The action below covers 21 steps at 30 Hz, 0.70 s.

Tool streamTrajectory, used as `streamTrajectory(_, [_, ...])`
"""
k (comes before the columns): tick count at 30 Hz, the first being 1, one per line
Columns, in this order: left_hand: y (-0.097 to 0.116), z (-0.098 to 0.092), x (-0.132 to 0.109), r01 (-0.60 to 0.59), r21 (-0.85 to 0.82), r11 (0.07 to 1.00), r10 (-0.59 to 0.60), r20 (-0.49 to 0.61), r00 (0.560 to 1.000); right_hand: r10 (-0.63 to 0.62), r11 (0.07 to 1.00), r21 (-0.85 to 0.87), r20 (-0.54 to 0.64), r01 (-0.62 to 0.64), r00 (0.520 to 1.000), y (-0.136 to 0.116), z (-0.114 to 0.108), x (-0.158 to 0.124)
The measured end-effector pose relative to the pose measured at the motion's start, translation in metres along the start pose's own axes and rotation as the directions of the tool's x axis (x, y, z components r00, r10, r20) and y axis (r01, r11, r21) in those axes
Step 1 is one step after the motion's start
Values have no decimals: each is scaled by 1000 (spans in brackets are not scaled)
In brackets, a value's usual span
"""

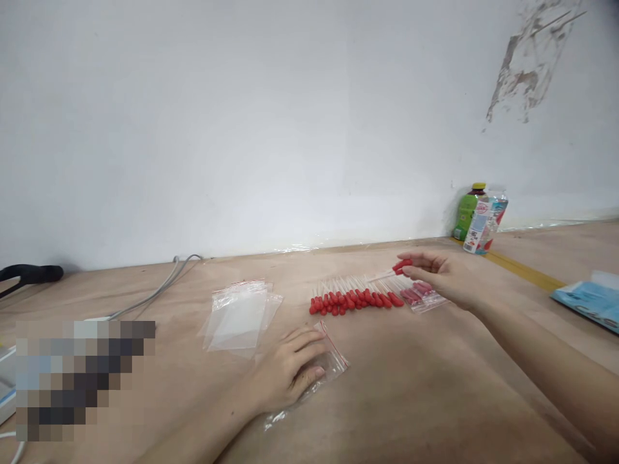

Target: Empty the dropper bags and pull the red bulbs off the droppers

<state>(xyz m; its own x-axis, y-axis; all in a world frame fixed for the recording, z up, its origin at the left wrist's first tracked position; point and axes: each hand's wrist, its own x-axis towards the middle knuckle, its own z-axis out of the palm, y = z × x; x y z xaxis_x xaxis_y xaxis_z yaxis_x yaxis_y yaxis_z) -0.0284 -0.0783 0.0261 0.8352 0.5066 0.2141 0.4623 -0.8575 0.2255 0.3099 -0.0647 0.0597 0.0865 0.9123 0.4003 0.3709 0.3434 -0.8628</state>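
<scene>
My left hand point(300, 364) rests on a clear zip-lock bag point(333, 351), its fingers curled over the plastic near the red-striped edge. My right hand point(428, 269) pinches a couple of red-tipped white sticks point(402, 265) by their red ends, their thin shafts pointing left. Below them lies a row of similar red-tipped sticks point(355, 299), side by side with the red ends toward me. Just under my right hand is a zip-lock bag with red-tipped sticks inside point(420, 295). A pile of flat clear zip-lock bags point(239, 316) lies to the left of the row.
Against the wall at the back right stand a green bottle point(465, 216) and a printed carton-like pack point(485, 223). A blue package point(587, 303) lies at the right edge. Grey cables point(162, 290) and a black handle-like object point(36, 274) are at the left, near a pixelated patch.
</scene>
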Motion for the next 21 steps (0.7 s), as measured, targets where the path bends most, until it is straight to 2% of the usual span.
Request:
streamTrajectory(2, [-6,5,1,-27,-72,997,33,92,995,-177,973,-178,-166,147,970,16,3,3])
streamTrajectory(3, [-7,6,1,-18,-99,995,32,135,990,-279,932,-290,-195,216,940,25,6,3])
streamTrajectory(4, [-8,7,1,-3,-120,993,23,167,986,-369,875,-395,-168,281,914,35,9,3])
streamTrajectory(6, [-8,8,1,21,-145,989,5,178,984,-493,753,-521,-42,403,869,53,17,1])
streamTrajectory(8, [-6,9,1,63,-167,984,-43,122,992,-526,663,-568,110,488,843,66,23,-2])
streamTrajectory(10, [-7,9,1,152,-199,968,-156,-1,988,-497,614,-576,249,540,831,71,27,-5])
streamTrajectory(12, [-13,9,1,267,-228,936,-304,-141,942,-439,611,-560,349,560,828,70,29,-7])
streamTrajectory(14, [-21,10,1,371,-228,900,-421,-237,875,-374,662,-544,358,517,856,67,29,-6])
streamTrajectory(16, [-30,10,0,454,-201,868,-495,-266,827,-298,721,-565,271,402,915,67,24,-4])
streamTrajectory(18, [-37,10,-2,506,-166,846,-533,-250,809,-211,718,-657,109,229,971,71,14,2])
streamTrajectory(21, [-39,11,-2,537,-137,832,-554,-184,812,-140,625,-780,-86,21,986,82,-8,9])
